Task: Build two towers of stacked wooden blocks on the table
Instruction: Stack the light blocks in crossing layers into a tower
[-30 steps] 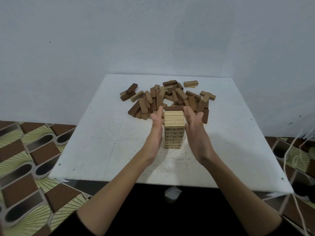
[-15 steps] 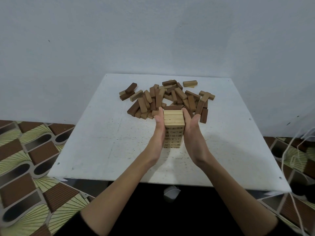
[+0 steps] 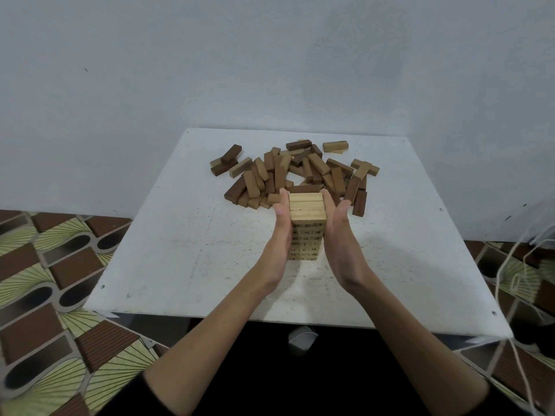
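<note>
tower: light wooden block tower [image 3: 307,219], frame centre, upright on white bench [image 3: 168,259]
hands: left hand [image 3: 279,235] and right hand [image 3: 338,235] flat, fingers straight, pressing tower sides
pile: loose brown blocks [image 3: 288,172], just behind tower

Our left hand [image 3: 279,235] and right hand [image 3: 339,238], fingers straight, palms facing inward, forearms extended and converging forward.

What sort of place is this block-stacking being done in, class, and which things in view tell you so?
Probably a room in a home: a small white table pushed against a plain painted wall, standing on a patterned tiled floor, with loose wooden blocks heaped on it.
</note>
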Tool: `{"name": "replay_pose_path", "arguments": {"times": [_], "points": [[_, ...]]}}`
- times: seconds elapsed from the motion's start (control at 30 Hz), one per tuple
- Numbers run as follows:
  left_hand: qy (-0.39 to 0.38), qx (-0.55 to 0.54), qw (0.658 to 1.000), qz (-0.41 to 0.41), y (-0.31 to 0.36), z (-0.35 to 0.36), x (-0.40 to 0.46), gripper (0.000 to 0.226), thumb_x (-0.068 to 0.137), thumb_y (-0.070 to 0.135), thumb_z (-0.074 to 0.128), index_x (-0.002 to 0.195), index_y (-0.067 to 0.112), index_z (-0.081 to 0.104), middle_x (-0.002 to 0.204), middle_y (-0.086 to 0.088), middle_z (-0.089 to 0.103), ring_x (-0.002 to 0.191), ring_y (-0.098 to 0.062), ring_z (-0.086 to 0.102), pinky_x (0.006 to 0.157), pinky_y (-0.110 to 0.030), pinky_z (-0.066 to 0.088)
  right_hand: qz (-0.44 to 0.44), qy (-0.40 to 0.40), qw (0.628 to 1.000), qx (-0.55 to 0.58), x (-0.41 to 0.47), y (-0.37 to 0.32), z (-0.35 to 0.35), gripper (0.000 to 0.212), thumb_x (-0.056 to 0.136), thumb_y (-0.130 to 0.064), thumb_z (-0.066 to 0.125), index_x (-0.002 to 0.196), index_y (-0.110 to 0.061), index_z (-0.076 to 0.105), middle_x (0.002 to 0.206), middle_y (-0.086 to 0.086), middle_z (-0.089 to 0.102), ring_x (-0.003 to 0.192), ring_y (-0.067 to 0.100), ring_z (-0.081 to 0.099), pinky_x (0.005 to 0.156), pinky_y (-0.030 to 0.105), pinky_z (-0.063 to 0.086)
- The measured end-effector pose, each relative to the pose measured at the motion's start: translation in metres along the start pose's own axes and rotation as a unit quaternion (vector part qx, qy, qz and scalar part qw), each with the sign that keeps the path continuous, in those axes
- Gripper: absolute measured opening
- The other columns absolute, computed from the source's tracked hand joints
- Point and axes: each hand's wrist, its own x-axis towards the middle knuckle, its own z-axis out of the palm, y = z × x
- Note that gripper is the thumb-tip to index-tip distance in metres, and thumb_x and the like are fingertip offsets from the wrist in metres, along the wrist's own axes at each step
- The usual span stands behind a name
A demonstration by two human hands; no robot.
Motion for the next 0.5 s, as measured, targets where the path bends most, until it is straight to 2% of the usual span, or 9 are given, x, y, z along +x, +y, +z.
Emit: {"name": "replay_pose_path", "arguments": {"times": [0.1, 0.13, 0.17, 0.23, 0.27, 0.3, 0.37, 0.5], "points": [[-0.005, -0.019, 1.0, -0.007, -0.002, 0.001, 0.001, 0.127, 0.043, 0.101, 0.029, 0.15, 0.039, -0.001, 0.128, 0.039, 0.028, 0.103, 0.035, 0.035, 0.082, 0.005, 0.033, -0.002, 0.001, 1.0, 0.013, 0.003, 0.006, -0.003, 0.056, 0.098, -0.05, -0.003, 0.15, -0.032, 0.001, 0.137, -0.022, 0.03, 0.101, -0.027, 0.037, 0.079, 0.007, 0.037], [0.005, -0.015, 1.0, -0.019, 0.002, 0.002, 0.002, 0.119, 0.047, 0.1, 0.027, 0.148, 0.042, 0.002, 0.127, 0.039, 0.029, 0.105, 0.034, 0.035, 0.083, 0.005, 0.033, -0.003, 0.0, 1.0, 0.008, 0.002, 0.005, -0.002, 0.054, 0.099, -0.048, -0.003, 0.15, -0.032, 0.003, 0.138, -0.022, 0.031, 0.101, -0.027, 0.038, 0.078, 0.007, 0.038], [0.018, 0.006, 1.0, -0.015, 0.004, 0.004, 0.001, 0.101, 0.057, 0.096, 0.022, 0.144, 0.047, 0.005, 0.125, 0.041, 0.03, 0.107, 0.033, 0.035, 0.083, 0.006, 0.033, -0.011, -0.003, 1.0, -0.005, 0.003, 0.005, -0.001, 0.054, 0.099, -0.047, -0.003, 0.15, -0.032, 0.005, 0.138, -0.022, 0.035, 0.102, -0.027, 0.041, 0.077, 0.005, 0.04], [0.03, 0.023, 0.999, -0.008, 0.008, 0.007, 0.001, 0.046, 0.084, 0.071, 0.004, 0.127, 0.056, 0.015, 0.119, 0.041, 0.034, 0.107, 0.029, 0.037, 0.08, 0.006, 0.033, -0.008, -0.008, 1.0, -0.002, 0.005, 0.008, -0.003, 0.054, 0.099, -0.049, -0.003, 0.149, -0.034, 0.012, 0.134, -0.022, 0.043, 0.105, -0.025, 0.044, 0.075, 0.002, 0.041], [0.024, 0.003, 1.0, -0.019, 0.007, 0.007, 0.001, 0.037, 0.09, 0.057, -0.004, 0.12, 0.057, 0.018, 0.117, 0.04, 0.034, 0.103, 0.031, 0.038, 0.078, 0.006, 0.033, -0.008, -0.012, 1.0, -0.01, 0.005, 0.008, -0.003, 0.056, 0.099, -0.051, -0.003, 0.148, -0.035, 0.016, 0.133, -0.02, 0.045, 0.108, -0.023, 0.044, 0.076, 0.002, 0.041], [0.025, -0.001, 0.999, -0.023, 0.008, 0.008, 0.002, 0.038, 0.091, 0.052, -0.007, 0.118, 0.058, 0.018, 0.116, 0.04, 0.034, 0.099, 0.034, 0.038, 0.078, 0.006, 0.034, -0.008, -0.01, 1.0, -0.019, 0.005, 0.008, -0.002, 0.057, 0.098, -0.052, -0.003, 0.147, -0.035, 0.02, 0.135, -0.018, 0.047, 0.111, -0.02, 0.045, 0.077, 0.004, 0.042], [0.024, -0.003, 0.999, -0.033, 0.006, 0.008, 0.004, 0.042, 0.083, 0.056, -0.004, 0.12, 0.057, 0.016, 0.117, 0.04, 0.033, 0.095, 0.036, 0.038, 0.079, 0.006, 0.034, -0.011, -0.011, 1.0, -0.022, 0.006, 0.011, -0.003, 0.055, 0.099, -0.049, -0.003, 0.145, -0.036, 0.025, 0.135, -0.016, 0.048, 0.111, -0.019, 0.046, 0.079, 0.006, 0.042], [-0.002, -0.031, 0.999, -0.043, -0.002, 0.006, 0.007, 0.067, 0.076, 0.062, 0.001, 0.141, 0.046, 0.003, 0.118, 0.04, 0.033, 0.097, 0.035, 0.036, 0.08, 0.004, 0.033, -0.007, -0.014, 1.0, 0.006, 0.006, 0.012, -0.003, 0.057, 0.095, -0.057, 0.001, 0.147, -0.038, 0.017, 0.126, -0.026, 0.047, 0.111, -0.017, 0.044, 0.087, 0.013, 0.038]]}}
